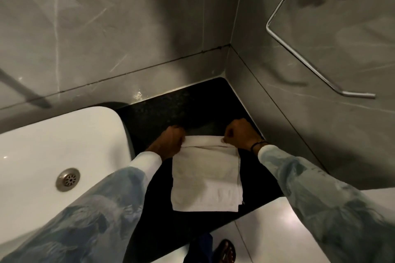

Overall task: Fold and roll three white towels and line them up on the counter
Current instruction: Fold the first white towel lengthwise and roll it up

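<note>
Between our hands lies one white towel [206, 179], folded into a flat rectangle on the dark bench [166, 104]. Its far edge is turned over into the first narrow lap of a roll, and its near edge hangs just past the bench front, toward us. We see only this one towel; no finished rolls show anywhere in view.

Our left hand [172, 140] is closed on the far left corner of that lap, and our right hand [240, 134] is closed on the far right corner, so both are pinched on cloth and held a towel's width apart. Both wrists are bent down, knuckles away from us, with the forearms in pale patterned sleeves reaching forward from either side. A dark band sits on the right wrist.

We judge the towel light, soft and limp, with several layers that could slide against each other. It should grip easily and will not slip on the fingers, but it will sag wherever it is not held. Taking it at the two ends of the rolled edge, as now, seems the right hold, since that keeps the lap straight and the roll even in thickness. Beyond our left hand stands the white basin [64, 141].
</note>
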`<action>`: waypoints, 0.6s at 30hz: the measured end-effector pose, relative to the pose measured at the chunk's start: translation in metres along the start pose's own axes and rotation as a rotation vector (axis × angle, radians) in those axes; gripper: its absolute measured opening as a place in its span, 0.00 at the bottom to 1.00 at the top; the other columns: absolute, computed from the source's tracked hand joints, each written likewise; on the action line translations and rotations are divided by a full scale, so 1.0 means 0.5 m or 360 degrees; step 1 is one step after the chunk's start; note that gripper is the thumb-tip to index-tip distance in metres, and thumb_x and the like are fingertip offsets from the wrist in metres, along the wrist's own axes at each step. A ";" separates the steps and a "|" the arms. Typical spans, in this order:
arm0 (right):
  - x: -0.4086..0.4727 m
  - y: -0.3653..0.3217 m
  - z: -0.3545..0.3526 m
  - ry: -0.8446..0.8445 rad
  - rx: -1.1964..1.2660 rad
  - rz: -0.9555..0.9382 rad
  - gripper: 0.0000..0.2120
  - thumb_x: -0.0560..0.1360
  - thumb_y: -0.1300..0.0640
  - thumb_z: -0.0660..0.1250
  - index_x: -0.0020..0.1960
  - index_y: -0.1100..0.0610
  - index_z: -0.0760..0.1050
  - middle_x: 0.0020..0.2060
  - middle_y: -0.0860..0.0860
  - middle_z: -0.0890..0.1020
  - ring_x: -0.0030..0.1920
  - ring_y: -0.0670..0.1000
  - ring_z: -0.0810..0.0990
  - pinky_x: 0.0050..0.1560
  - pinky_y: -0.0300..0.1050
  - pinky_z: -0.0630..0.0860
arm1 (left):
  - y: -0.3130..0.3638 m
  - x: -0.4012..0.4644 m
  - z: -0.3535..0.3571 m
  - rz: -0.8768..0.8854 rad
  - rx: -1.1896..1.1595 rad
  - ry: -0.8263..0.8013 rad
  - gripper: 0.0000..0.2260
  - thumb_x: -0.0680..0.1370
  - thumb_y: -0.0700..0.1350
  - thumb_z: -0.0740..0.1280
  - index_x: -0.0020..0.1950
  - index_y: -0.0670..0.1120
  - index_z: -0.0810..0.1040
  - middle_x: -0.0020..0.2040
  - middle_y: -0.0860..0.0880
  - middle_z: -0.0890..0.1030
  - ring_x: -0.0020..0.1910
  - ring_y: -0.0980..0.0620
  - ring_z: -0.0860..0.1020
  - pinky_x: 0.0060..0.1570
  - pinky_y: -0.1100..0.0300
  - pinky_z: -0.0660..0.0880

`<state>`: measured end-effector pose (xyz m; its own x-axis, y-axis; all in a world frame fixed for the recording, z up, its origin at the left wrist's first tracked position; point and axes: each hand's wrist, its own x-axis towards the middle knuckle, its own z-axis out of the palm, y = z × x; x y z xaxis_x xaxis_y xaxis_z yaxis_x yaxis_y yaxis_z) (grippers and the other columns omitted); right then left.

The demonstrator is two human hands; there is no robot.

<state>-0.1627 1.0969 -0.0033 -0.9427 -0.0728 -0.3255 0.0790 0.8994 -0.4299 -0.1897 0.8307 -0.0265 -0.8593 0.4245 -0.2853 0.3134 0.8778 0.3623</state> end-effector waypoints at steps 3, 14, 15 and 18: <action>0.014 -0.014 -0.005 -0.0061 -0.0037 -0.0015 0.18 0.66 0.51 0.78 0.53 0.54 0.81 0.49 0.54 0.84 0.50 0.55 0.82 0.54 0.49 0.79 | -0.010 0.025 0.001 -0.0137 -0.0127 -0.0046 0.19 0.72 0.37 0.69 0.61 0.46 0.75 0.57 0.42 0.78 0.53 0.42 0.79 0.55 0.49 0.78; -0.043 -0.005 0.046 -0.0011 -0.0085 -0.0034 0.13 0.64 0.52 0.79 0.38 0.55 0.76 0.45 0.54 0.81 0.46 0.56 0.80 0.46 0.45 0.77 | 0.009 -0.014 0.024 -0.0137 -0.0117 0.0017 0.14 0.64 0.36 0.72 0.47 0.44 0.78 0.55 0.43 0.78 0.53 0.41 0.77 0.50 0.53 0.78; -0.054 -0.004 0.055 0.0020 -0.0102 -0.0068 0.14 0.64 0.51 0.79 0.37 0.56 0.74 0.45 0.55 0.80 0.46 0.57 0.79 0.44 0.44 0.74 | 0.010 -0.028 0.032 -0.0102 -0.0141 0.0086 0.15 0.63 0.35 0.72 0.48 0.43 0.78 0.55 0.42 0.77 0.54 0.40 0.76 0.50 0.53 0.77; -0.074 -0.007 0.066 0.0036 -0.0134 -0.0145 0.15 0.65 0.52 0.78 0.37 0.56 0.73 0.44 0.56 0.80 0.46 0.57 0.78 0.43 0.41 0.70 | 0.028 -0.079 0.054 0.0023 -0.0091 0.0322 0.18 0.62 0.33 0.73 0.50 0.41 0.77 0.56 0.39 0.77 0.54 0.39 0.75 0.48 0.54 0.75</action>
<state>-0.1172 1.0822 -0.0177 -0.9519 -0.1472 -0.2688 -0.0341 0.9226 -0.3843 -0.1402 0.8320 -0.0343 -0.9203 0.3788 -0.0976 0.3079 0.8553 0.4168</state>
